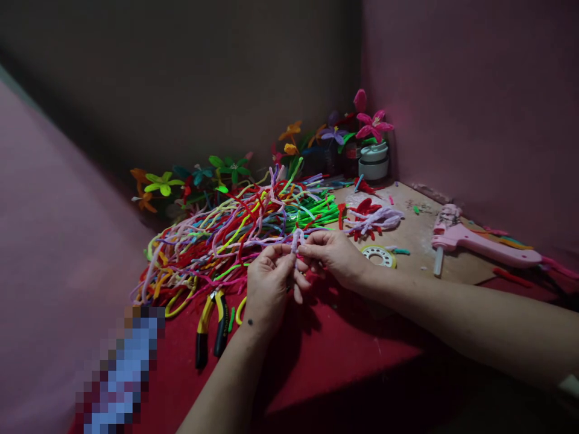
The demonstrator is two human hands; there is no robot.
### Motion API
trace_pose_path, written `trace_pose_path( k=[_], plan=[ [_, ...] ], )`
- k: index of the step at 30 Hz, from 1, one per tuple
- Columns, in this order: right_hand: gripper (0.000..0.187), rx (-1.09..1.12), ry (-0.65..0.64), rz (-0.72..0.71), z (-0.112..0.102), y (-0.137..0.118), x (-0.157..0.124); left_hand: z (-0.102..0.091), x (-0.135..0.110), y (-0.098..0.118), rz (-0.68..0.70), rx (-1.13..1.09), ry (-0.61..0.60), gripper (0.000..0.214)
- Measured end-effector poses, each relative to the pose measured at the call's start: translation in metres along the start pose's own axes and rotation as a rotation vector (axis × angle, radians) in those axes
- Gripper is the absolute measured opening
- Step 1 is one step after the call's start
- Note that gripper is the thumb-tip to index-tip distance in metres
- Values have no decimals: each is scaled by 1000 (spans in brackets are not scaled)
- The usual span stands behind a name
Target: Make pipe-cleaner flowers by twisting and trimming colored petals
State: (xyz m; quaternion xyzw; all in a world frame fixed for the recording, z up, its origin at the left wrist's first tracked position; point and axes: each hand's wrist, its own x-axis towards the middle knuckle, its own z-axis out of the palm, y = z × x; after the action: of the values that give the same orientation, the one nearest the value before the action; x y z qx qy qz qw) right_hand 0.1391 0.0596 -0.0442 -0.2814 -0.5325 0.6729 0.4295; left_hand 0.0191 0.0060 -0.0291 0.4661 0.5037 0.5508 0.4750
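A pale lilac pipe cleaner, bent into a narrow loop, stands up between my hands above the red table. My left hand pinches its left side low down with thumb and fingers. From the right, my right hand grips the other side between thumb and forefinger. The pipe cleaner's lower ends are hidden by my fingers. Just behind my hands lies a big heap of loose, many-coloured pipe cleaners. More lilac pipe cleaners, folded into loops, rest beyond my right hand.
Yellow-and-black pliers lie left of my left wrist. A pink glue gun sits on brown cardboard at the right, near a tape roll. Pipe-cleaner flowers and a pale jar stand at the back.
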Motion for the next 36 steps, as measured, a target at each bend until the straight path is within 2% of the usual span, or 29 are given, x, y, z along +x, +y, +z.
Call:
trace_pose_path(
  k=[5, 9, 16, 26, 29, 31, 33, 36],
  plan=[
    [22, 173, -119, 175, -6, 5, 7, -1, 1, -1, -43, -14, -74, 27],
    [22, 339, -159, 98, -10, 4, 12, -2, 1, -1, -51, -47, -85, 27],
    [19, 216, -11, 56, -6, 0, 10, -1, 1, 1, -78, -23, -21, 23],
    [21, 84, 81, -16, -1, 6, 9, -3, -1, 7, -157, 261, -56, 22],
    [20, 10, 122, -71, -2, 5, 9, -3, 0, 9, -152, 307, 8, 24],
    [19, -18, 145, -99, -1, 4, 8, -2, 1, 9, -92, 314, 63, 28],
    [18, -15, 124, -107, 0, 4, 7, -2, 3, 8, -41, 330, 82, 28],
    [15, 19, 57, -83, 0, 3, 5, -3, 4, 7, -47, 362, 72, 20]
  ],
)
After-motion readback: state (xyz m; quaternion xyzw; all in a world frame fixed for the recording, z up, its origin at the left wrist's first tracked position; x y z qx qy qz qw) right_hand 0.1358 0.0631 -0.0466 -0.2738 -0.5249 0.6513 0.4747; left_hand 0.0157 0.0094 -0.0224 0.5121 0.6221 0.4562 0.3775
